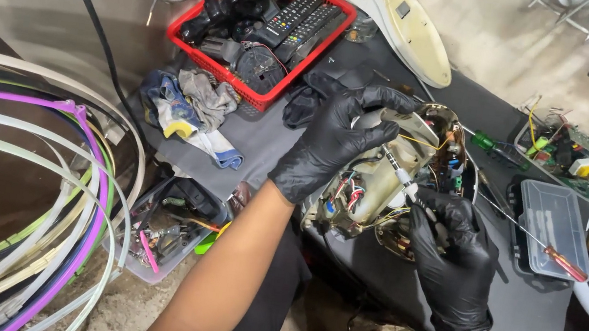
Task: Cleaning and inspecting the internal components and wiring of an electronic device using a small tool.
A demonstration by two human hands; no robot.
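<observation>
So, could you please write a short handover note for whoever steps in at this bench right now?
Left hand, black glove: steadies the opened appliance from above.
Right hand, black glove: holds a screwdriver, tip inside the appliance.
Around: red basket of remotes behind, circuit board and clear box to the right, a red-handled screwdriver on the box.
Done: casing open, wiring exposed.
Left: inside work in hand, casing not closed.
</observation>
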